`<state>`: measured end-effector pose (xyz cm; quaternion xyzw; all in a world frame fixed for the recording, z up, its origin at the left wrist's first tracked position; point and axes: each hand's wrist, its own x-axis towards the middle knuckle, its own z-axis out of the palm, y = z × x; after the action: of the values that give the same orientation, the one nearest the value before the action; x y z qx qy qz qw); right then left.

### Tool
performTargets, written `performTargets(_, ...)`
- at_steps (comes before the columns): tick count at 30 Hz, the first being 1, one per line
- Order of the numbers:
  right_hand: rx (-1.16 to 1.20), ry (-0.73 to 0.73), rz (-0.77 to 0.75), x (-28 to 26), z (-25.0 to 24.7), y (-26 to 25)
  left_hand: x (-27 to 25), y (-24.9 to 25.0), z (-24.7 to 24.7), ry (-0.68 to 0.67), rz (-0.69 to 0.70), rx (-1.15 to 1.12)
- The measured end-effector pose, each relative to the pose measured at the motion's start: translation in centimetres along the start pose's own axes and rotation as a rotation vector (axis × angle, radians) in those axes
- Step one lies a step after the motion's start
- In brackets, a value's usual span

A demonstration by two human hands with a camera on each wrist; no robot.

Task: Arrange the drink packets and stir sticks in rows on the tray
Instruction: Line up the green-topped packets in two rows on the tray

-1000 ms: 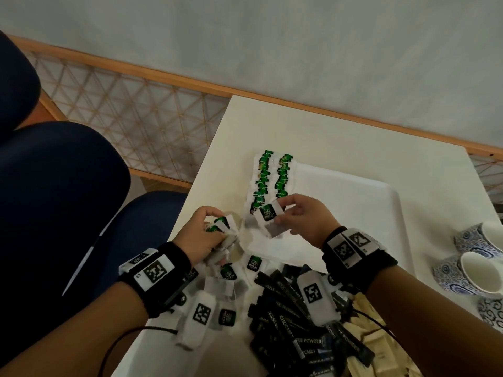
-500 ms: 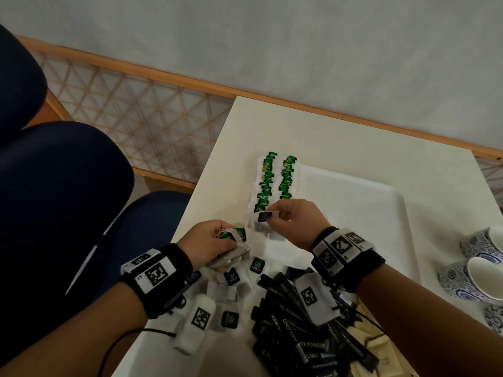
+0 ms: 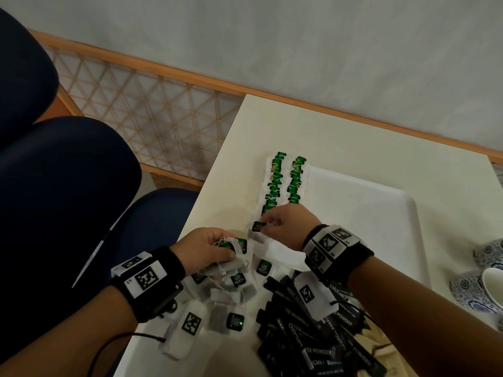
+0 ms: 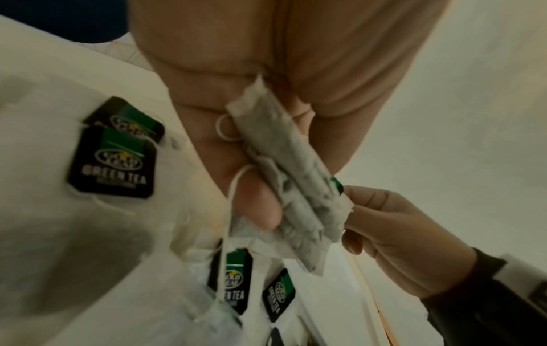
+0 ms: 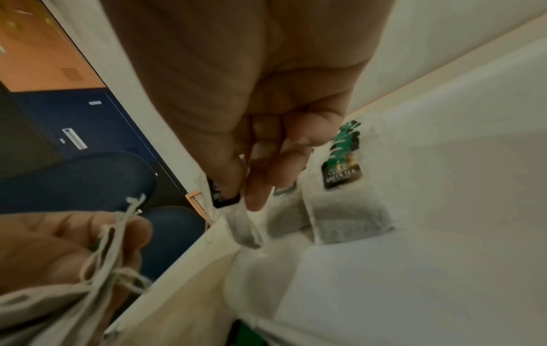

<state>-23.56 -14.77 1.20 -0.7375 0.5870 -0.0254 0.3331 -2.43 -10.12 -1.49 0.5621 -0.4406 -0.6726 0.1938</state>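
Observation:
Two rows of green tea bags point(image 3: 284, 183) lie along the left side of the white tray point(image 3: 381, 213). My right hand point(image 3: 283, 223) pinches one tea bag point(image 3: 257, 227) by its black-green tag at the near end of the left row, low over the tray point(image 5: 444, 234); the same bag point(image 5: 234, 210) hangs from my fingertips in the right wrist view. My left hand point(image 3: 204, 251) grips a small bundle of tea bags point(image 4: 290, 187) with loose strings, just left of the tray's near corner.
Loose tea bags point(image 3: 236, 284) and a heap of black coffee and chocolate sachets point(image 3: 313, 336) lie at the table's near edge. Wooden stir sticks point(image 3: 381, 355) show under my right forearm. Blue-patterned cups point(image 3: 487, 284) stand at the right. Dark blue chairs point(image 3: 68, 186) stand left of the table.
My right hand has carried its tea bag forward and down to the near end of the left row. My left hand has sunk a little with its bundle.

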Motion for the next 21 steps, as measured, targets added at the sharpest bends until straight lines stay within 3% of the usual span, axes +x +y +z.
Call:
performTargets(7, -0.068, 0.067, 0.088, 1.9, -0.2, 0.6, 0.5, 0.2, 0.3, -0.014, 0.021, 0.036)
performTargets(12, -0.151, 0.035, 0.132, 1.9, -0.8, 0.9, 0.8, 0.4, 0.5, -0.008, 0.033, 0.056)
performTargets(21, -0.092, 0.065, 0.146, 1.5, -0.5, 1.6, 1.1, 0.6, 1.1, -0.015, 0.067, 0.077)
